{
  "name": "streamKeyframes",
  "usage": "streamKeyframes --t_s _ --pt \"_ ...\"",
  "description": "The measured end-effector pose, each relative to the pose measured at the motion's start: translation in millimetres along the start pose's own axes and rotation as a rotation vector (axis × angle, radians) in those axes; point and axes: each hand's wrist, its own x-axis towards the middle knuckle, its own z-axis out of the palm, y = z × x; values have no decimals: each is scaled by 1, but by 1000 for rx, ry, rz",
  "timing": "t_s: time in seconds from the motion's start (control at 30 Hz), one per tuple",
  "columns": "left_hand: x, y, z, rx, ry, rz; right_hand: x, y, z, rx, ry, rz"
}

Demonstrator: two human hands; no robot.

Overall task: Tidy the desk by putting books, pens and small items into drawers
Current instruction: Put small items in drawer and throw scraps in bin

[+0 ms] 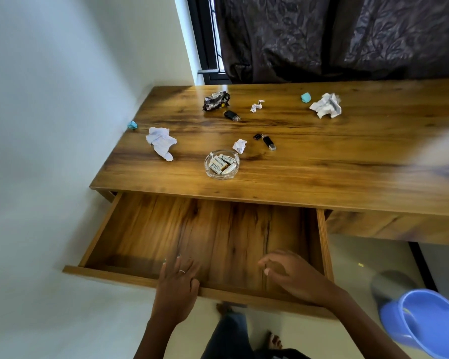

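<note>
Fingertips of left hand [176, 281] motion-blurred over drawer [130, 274].

The wooden drawer [322, 237] stands pulled out below the desk [347, 156]. On the desk lie two black USB sticks [232, 115] [268, 142] and a glass dish [222, 164] of what look like batteries.

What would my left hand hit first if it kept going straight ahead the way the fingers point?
Probably nothing in the drawer: the left hand points across its bare bottom toward the shadowed back under the desk edge. Depth is unclear.
</note>
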Motion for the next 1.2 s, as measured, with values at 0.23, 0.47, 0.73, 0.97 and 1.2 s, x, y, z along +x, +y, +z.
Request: streamKeyframes --t_s 0.23,0.47,0.73,0.97,1.2 --pt "0 8 -10 -119 -82 -64 46 -12 -30 15 173 -68" --pt "18 9 -12 -312 -27 -195 128 -36 -50 -46 459 -26" --pt "51 2 -9 -278 82 -109 225 -58 -54 -287 467 146" --pt "56 -3 -4 -308 85 -68 261 -59 -50 -355 408 216" --pt "56 -2 -4 -328 99 -69 237 -59 -41 -320 451 212"
